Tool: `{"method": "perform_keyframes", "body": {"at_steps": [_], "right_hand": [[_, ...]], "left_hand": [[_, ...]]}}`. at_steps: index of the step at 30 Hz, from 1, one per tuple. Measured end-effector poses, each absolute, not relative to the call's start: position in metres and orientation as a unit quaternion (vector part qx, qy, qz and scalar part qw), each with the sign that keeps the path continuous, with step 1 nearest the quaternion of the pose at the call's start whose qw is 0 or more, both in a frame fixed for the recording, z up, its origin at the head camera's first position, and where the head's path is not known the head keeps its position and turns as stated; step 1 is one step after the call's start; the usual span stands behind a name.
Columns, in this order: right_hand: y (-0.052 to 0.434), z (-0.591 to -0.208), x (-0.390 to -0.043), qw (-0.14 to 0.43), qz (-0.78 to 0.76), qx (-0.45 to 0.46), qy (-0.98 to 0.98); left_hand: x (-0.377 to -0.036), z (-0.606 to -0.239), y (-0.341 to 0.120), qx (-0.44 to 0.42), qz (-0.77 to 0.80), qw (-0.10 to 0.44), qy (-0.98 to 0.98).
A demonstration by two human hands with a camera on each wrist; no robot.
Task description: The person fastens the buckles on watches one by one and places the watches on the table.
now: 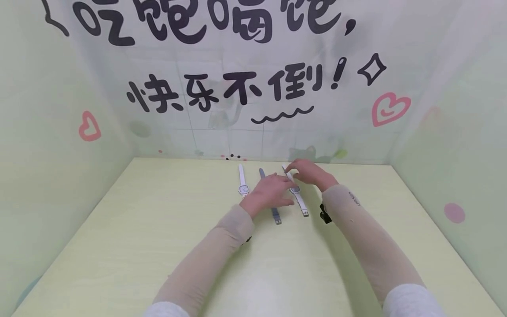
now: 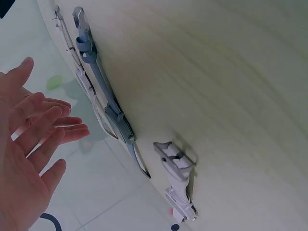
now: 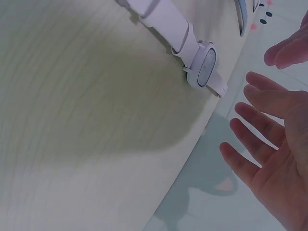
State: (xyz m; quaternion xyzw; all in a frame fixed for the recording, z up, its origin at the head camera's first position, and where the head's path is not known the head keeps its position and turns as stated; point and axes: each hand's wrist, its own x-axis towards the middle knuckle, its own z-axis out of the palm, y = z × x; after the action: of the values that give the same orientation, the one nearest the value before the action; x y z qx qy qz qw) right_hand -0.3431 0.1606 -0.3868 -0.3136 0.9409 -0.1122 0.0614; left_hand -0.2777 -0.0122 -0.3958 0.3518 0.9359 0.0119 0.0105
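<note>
Three wristwatches lie stretched out side by side on the table. On the left is a white watch (image 1: 243, 189), its lower strap partly hidden. In the middle is a blue-grey watch (image 2: 115, 113), whose face is covered by my left hand (image 1: 271, 191) in the head view. Over it that hand has its fingers extended, holding nothing. The white watch on the right (image 3: 204, 65) has a rounded face and pale strap. My right hand (image 1: 310, 172) hovers by its far strap end, fingers spread and slightly bent, with nothing in them. Both hands show above the watches in the wrist views.
The pale wood-patterned table (image 1: 130, 246) ends at a back wall (image 1: 222, 132) with printed black characters. Printed side walls (image 1: 443, 185) border it left and right. A black wrist mount (image 1: 325, 214) shows under the right sleeve.
</note>
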Motion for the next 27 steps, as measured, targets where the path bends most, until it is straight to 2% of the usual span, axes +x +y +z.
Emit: {"method": "perform_keyframes", "body": {"at_steps": [14,21,27], "right_hand": [[0.159,-0.392,-0.343,0.057,-0.095,-0.325,0.939],[0.152,-0.404,-0.342,0.066,-0.079,-0.319,0.942],[0.156,-0.397,-0.34,0.063,-0.047,-0.337,0.938]], "left_hand": [[-0.267,-0.401,0.003,0.376,0.005,0.018,0.926],[-0.26,-0.411,0.004,0.4,-0.008,0.005,0.917],[-0.261,-0.408,0.009,0.408,-0.007,0.005,0.913]]}}
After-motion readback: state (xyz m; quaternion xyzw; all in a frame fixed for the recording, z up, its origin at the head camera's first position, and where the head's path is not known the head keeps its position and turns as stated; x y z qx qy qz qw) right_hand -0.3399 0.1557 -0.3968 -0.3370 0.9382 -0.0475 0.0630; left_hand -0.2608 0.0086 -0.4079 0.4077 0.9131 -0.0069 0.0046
